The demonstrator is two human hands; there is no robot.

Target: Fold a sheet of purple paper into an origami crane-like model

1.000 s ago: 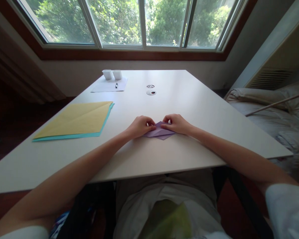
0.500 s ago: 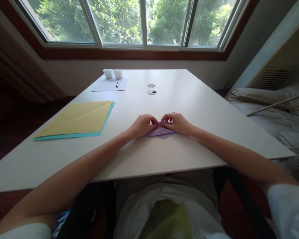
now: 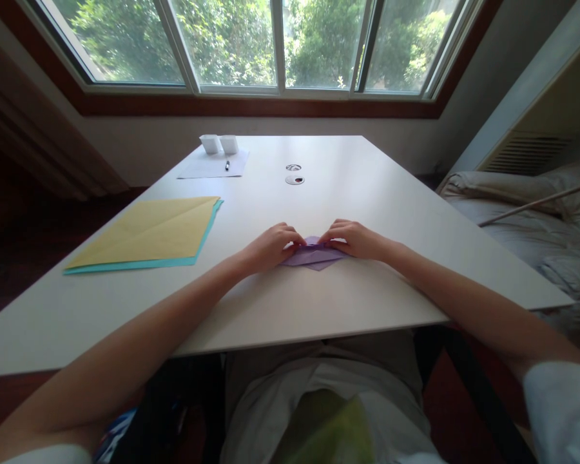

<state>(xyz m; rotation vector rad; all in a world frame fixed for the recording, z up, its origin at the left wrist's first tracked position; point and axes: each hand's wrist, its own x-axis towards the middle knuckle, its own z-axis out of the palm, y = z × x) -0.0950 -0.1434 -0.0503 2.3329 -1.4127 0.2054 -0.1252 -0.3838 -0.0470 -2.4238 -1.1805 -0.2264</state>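
A folded piece of purple paper lies on the white table in front of me, with a pointed flap toward my body. My left hand grips its left side, thumb and fingers pinched near the upper middle. On the other side my right hand pinches the paper's upper right part between thumb and fingers. A small gap with purple paper showing separates the two sets of fingertips. The fingers hide parts of the upper folds.
Large yellow paper lies over turquoise paper on the table's left. Farther back, a white sheet carries a pen and two small white containers. Round metal fittings sit in the tabletop.
My hands have moved slightly apart, the right one to the right. More of the purple paper's upper middle now shows between my fingertips.
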